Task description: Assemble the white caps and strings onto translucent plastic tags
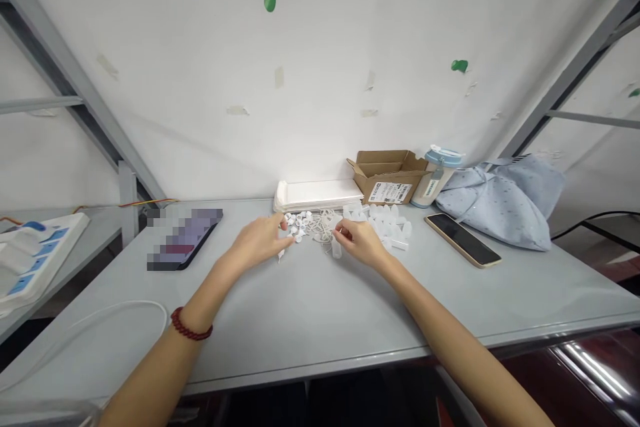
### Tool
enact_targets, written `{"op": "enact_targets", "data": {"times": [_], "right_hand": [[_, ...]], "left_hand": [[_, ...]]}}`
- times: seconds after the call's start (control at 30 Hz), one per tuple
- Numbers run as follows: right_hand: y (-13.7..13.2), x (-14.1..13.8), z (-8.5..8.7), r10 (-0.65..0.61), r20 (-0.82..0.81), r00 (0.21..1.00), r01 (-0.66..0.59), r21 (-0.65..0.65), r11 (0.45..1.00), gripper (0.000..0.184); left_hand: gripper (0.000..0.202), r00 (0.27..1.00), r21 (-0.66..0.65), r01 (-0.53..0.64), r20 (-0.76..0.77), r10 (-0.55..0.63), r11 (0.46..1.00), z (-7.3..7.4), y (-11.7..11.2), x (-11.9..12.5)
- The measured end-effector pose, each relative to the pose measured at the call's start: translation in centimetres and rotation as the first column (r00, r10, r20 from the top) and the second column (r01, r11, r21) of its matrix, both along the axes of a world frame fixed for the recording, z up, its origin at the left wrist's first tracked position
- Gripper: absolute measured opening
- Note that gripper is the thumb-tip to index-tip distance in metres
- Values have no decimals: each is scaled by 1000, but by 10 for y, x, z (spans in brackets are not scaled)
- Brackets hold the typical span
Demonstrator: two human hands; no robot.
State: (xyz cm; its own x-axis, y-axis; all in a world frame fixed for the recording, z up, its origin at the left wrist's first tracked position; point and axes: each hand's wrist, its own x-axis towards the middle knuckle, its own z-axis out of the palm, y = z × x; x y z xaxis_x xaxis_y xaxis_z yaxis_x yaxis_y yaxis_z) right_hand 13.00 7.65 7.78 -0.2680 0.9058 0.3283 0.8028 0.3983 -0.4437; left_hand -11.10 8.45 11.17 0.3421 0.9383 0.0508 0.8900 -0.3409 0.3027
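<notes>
My left hand (261, 241) is just left of a pile of small white plastic pieces (300, 221), its thumb and forefinger apart and nothing visible between them. Below its thumb a small white piece (281, 255) lies on the table. My right hand (361, 241) has its fingers closed around a small translucent plastic tube (337, 249), held roughly upright. Between the hands is a tangle of thin white cords (323, 223). Several more translucent tubes (385, 217) lie behind and to the right of my right hand.
Behind the pieces lie a stack of white flat packs (320, 195) and an open cardboard box (387, 177). A tumbler (434, 180), a blue cloth bag (500, 203) and a phone (463, 240) are at right. A partly blurred phone (193, 237) and a white cable (115, 305) are at left.
</notes>
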Motion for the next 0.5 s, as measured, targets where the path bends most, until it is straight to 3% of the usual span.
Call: {"op": "enact_targets", "data": {"times": [0.1,0.2,0.3,0.5], "right_hand": [[0,-2,-2,6,22,1000,-5,-38,999,15],[1,-3,-6,14,50,999,-10,-72,997,14],[2,-2,-9,23,64,998,-18,-82,996,14],[1,-4,-7,14,87,996,-4,-115,993,14]], "left_hand": [[67,991,-320,-135,-69,119,938,0,1,-18],[93,982,-461,-185,-49,183,868,-7,5,-23],[98,974,-471,-216,-37,225,855,-13,11,-20],[70,976,-332,-171,74,206,928,-29,20,-14]]}}
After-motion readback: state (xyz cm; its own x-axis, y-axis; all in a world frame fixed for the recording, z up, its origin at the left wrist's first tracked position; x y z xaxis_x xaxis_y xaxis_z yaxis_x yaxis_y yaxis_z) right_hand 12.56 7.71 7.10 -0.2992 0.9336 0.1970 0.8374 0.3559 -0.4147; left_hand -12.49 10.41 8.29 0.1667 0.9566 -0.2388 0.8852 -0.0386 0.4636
